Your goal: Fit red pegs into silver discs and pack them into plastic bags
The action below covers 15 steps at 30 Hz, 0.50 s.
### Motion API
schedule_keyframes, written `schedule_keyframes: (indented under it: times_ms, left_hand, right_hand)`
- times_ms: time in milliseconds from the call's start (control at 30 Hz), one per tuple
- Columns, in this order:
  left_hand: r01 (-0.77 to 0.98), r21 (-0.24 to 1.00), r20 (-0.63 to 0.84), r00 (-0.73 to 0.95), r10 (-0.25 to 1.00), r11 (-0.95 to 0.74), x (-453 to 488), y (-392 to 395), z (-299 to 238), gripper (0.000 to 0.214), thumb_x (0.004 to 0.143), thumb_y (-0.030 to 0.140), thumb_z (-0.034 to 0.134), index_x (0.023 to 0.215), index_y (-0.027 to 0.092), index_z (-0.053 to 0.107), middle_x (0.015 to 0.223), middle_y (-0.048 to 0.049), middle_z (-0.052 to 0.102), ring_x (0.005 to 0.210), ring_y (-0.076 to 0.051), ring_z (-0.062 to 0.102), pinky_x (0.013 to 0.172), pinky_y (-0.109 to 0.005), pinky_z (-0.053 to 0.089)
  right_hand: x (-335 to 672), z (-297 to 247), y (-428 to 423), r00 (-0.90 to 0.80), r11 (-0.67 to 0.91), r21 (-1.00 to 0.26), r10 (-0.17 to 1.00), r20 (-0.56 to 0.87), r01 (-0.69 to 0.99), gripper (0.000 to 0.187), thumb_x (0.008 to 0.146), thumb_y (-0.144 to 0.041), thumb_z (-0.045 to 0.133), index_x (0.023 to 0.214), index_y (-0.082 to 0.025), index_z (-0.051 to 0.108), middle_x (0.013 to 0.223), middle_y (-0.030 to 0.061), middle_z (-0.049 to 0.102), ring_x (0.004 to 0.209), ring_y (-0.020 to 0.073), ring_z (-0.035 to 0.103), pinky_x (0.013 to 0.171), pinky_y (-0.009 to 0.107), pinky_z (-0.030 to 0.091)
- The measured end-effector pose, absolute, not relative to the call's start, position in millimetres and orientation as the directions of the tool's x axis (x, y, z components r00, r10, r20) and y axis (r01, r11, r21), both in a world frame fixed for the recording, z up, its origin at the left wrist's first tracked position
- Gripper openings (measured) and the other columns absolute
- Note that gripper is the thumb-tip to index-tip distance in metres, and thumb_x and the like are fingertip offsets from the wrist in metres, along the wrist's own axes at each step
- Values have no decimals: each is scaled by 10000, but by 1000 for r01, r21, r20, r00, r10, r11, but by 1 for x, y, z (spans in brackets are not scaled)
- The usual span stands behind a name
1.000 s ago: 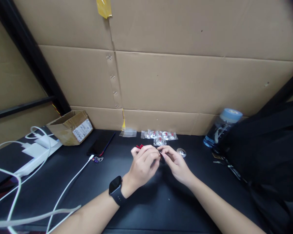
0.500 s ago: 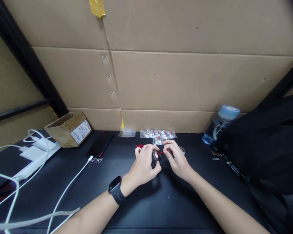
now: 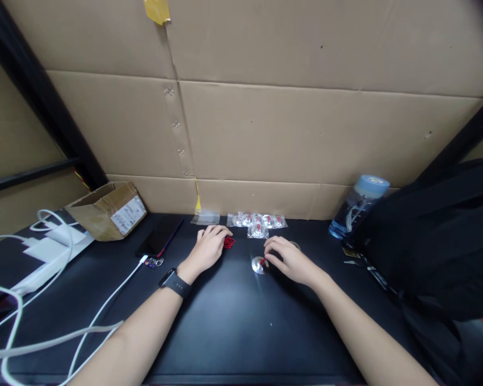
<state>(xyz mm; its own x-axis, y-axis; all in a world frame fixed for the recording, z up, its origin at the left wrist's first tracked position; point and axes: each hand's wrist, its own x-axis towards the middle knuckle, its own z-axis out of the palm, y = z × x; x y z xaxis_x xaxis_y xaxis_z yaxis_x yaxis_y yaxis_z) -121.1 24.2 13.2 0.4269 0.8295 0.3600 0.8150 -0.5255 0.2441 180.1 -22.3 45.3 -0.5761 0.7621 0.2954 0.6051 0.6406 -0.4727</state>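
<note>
The unpacked disc [image 3: 260, 265] lies on the counter [image 3: 233, 327]. Just to the right of this disc are the fingers of the right hand [image 3: 292, 260]. To the left of the disc, and a little behind it, are the cords [image 3: 228, 242], at the fingers of the left hand [image 3: 209, 248]. Behind the disc lie the packed discs [image 3: 258, 230], and behind these is the cardboard wall [image 3: 249, 139]. Well to the left of the disc are the phone [image 3: 156, 238] and, farther, the box [image 3: 104, 222]. Behind and right of the disc is the bottle [image 3: 358, 206].
</note>
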Motion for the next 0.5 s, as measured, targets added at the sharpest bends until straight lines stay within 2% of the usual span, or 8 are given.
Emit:
schedule_keyframes:
  times_ms: [200,333,500]
  left_hand:
    - [824,169,384,451,806,-542,-121,25,11,351,938,114,455,1076,296,722,1276,-55,650,1272,-287,456,965,-471,326]
    - [835,114,394,459,796,-538,-113,19,14,281,975,196,481,1119,276,708,1266,-70,664,1268,-302,455,944,-486,323]
    - [840,86,419,457,784,-536,-96,11,17,239,990,216,494,1103,251,701,1223,-75,683,1284,-302,440,943,-489,306]
  right_hand:
    - [211,49,-13,-419,459,-308,888,189,833,120,976,-280,553,1045,-224,633,1108,70,660,994,230,600,892,355,473]
    - [223,48,-10,-327,331,-206,943,56,921,154,929,-314,624,1049,-221,650,1147,88,657,1008,252,610,844,335,458]
    - [226,45,-6,-299,291,-207,954,-9,934,160,873,-254,675,1029,-225,655,1114,75,663,994,239,624,793,293,436]
